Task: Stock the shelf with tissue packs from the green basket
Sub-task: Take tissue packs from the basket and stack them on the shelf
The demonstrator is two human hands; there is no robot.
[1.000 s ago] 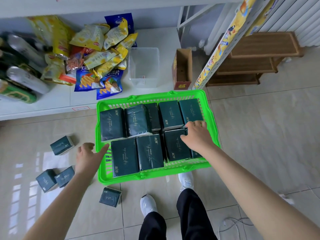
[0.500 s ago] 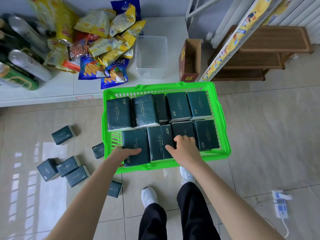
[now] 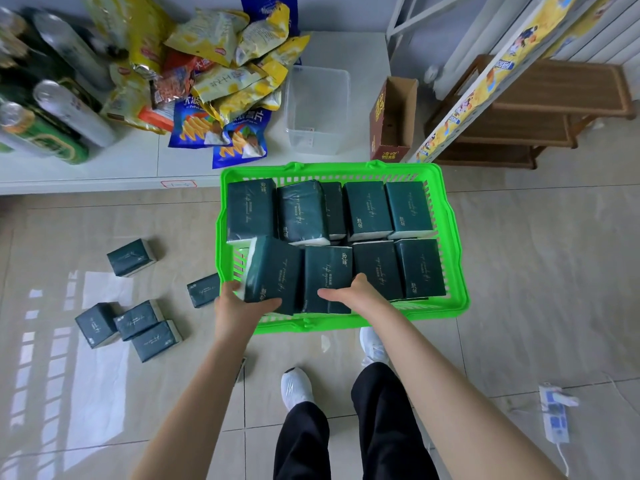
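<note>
Now the front-left tissue pack (image 3: pixel 273 271) in the green basket (image 3: pixel 453 265) is gripped at its near end by the left hand (image 3: pixel 242 303). The thumb is laid over the top face and the fingers (image 3: pixel 231 288) are wrapped on the left edge. This pack is tipped askew out of its row and partly overlaps the neighbouring pack (image 3: pixel 327 271). Its long axis runs away from the person, leaning a little to the left.

The right hand (image 3: pixel 360 294) is set on the neighbouring pack with the thumb stretched across its face. Its other fingers are hidden behind the back of the hand, so it cannot be told whether they are closed round the pack.

The shelf (image 3: pixel 138 168) lies beyond the basket's far rim and off to the left, with snack bags (image 3: pixel 221 84) and cans (image 3: pixel 74 114) on it. The left hand is judged the nearer to it. The tipped pack is already pointed roughly that way, so a forward-and-left carry over the back row is likely called for, with little turning. Loose packs (image 3: pixel 130 257) are scattered on the floor to the left of the basket.
</note>
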